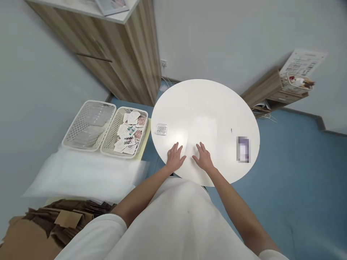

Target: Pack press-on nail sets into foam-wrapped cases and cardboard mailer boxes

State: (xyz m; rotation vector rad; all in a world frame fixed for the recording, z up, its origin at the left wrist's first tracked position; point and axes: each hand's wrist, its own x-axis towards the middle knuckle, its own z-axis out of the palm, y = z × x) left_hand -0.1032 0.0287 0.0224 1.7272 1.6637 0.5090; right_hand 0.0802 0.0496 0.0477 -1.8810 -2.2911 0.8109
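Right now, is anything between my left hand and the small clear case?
Nothing visible stands between your left hand and the clear case, which lies ahead and to the left on the white table.

Spread left hand (175, 157), spread right hand (203, 158), white table (200, 99) beneath, clear case (162, 129), basket (111, 139) of cards (125, 130)

The table (200, 97) is white, the cabinet (142, 54) brown-streaked.

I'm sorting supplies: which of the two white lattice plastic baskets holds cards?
The white lattice plastic basket nearer the round white table; it holds heaped white cards, whereas the other white basket, farther left, holds clear plastic containers.
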